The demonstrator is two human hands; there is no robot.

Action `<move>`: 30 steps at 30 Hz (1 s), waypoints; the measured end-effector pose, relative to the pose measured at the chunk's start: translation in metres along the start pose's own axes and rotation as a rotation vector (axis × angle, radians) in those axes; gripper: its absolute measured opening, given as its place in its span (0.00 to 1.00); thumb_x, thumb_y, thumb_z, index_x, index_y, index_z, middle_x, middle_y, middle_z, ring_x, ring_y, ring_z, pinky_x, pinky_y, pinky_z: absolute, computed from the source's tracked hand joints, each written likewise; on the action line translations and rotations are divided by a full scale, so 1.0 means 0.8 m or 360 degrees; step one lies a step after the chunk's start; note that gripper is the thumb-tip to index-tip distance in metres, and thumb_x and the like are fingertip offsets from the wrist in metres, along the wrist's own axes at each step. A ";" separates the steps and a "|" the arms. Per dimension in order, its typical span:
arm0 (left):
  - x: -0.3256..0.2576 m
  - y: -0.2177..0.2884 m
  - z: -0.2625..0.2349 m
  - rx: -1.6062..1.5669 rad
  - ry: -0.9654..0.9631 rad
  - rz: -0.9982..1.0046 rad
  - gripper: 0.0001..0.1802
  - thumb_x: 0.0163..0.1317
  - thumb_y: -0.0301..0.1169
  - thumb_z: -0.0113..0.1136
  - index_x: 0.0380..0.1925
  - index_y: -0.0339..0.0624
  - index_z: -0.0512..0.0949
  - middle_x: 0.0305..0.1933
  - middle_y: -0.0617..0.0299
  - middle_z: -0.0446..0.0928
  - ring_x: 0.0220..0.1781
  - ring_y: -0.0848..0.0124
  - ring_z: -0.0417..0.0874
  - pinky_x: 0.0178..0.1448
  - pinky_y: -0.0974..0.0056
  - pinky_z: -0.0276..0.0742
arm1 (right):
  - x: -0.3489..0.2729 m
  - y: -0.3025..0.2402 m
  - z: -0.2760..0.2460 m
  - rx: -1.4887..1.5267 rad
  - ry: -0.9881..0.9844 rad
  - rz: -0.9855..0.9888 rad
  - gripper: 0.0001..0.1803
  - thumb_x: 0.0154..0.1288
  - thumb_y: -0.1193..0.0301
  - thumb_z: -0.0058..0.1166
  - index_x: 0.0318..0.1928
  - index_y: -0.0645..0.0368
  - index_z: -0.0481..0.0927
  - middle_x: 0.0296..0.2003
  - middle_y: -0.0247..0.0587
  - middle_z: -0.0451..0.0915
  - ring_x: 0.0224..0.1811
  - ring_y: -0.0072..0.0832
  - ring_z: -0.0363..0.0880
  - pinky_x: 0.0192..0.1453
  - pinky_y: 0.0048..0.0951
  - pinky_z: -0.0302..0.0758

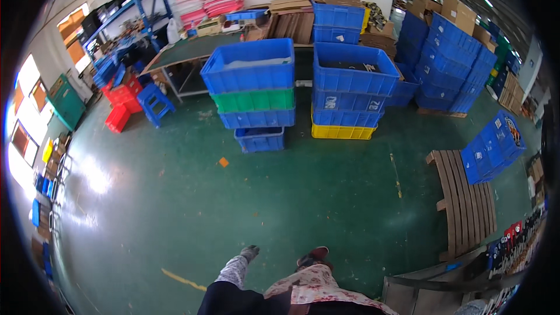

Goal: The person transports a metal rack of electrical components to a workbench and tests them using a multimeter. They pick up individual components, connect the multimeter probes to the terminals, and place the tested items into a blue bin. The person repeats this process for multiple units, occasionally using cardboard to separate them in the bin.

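My left hand (250, 252), in a grey glove below a pale patterned sleeve, hangs over the green floor ahead of my body. Nothing shows in it, but its fingers are too small and turned away to read. Beside it are my floral apron (309, 287) and one dark reddish shoe (315, 255). My right hand is out of sight; a bit of patterned sleeve (471, 308) shows at the lower right edge, near a grey metal cart (402, 294). Neither hand touches any of the crates.
Ahead stand two crate stacks, one with a green crate (254, 100), another on a yellow crate (344, 132). Behind is a workbench (189, 48). A blue stool (156, 104) and red crates (119, 114) are left. On the right, a wooden pallet (464, 204) bears blue crates (493, 149).
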State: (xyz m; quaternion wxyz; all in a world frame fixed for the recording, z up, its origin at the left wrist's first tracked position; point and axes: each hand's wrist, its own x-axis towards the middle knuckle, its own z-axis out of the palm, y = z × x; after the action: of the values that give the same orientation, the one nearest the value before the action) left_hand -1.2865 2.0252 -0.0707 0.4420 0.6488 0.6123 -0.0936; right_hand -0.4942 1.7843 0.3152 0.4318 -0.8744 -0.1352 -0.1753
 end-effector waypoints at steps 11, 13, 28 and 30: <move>0.148 0.218 -0.052 -0.0229 -0.0349 0.0731 0.28 0.62 0.49 0.41 0.55 0.42 0.66 0.60 0.52 0.65 0.62 0.56 0.64 0.65 0.60 0.58 | -0.109 0.060 -0.217 0.0409 0.0413 0.0380 0.23 0.61 0.61 0.41 0.53 0.59 0.64 0.52 0.47 0.64 0.53 0.40 0.63 0.58 0.38 0.61; 0.129 0.262 -0.045 -0.0373 -0.0197 0.0677 0.23 0.62 0.44 0.47 0.51 0.40 0.71 0.51 0.53 0.74 0.54 0.61 0.72 0.58 0.62 0.66 | -0.108 0.075 -0.246 0.0491 0.0413 0.0426 0.23 0.61 0.61 0.41 0.54 0.59 0.64 0.53 0.47 0.64 0.54 0.40 0.62 0.58 0.38 0.60; 0.131 0.079 -0.205 0.1491 -0.0753 0.1060 0.18 0.56 0.41 0.48 0.41 0.43 0.76 0.42 0.53 0.77 0.48 0.55 0.75 0.53 0.56 0.68 | -0.192 0.128 -0.342 0.1421 0.0672 0.0645 0.25 0.62 0.63 0.38 0.58 0.60 0.61 0.58 0.48 0.60 0.60 0.41 0.59 0.63 0.40 0.56; 0.146 0.052 -0.226 0.1292 -0.0736 0.0834 0.18 0.57 0.41 0.49 0.42 0.43 0.75 0.42 0.54 0.77 0.47 0.58 0.76 0.51 0.58 0.69 | -0.221 0.138 -0.362 0.1456 0.0731 0.0671 0.26 0.62 0.63 0.38 0.59 0.61 0.60 0.59 0.48 0.60 0.61 0.41 0.58 0.64 0.40 0.56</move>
State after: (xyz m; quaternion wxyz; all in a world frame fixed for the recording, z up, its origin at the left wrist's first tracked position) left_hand -1.2986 2.2388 -0.0221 0.2876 0.8611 0.2309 -0.3499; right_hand -0.6661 1.4715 0.3261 0.8117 -0.5451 0.0780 -0.1948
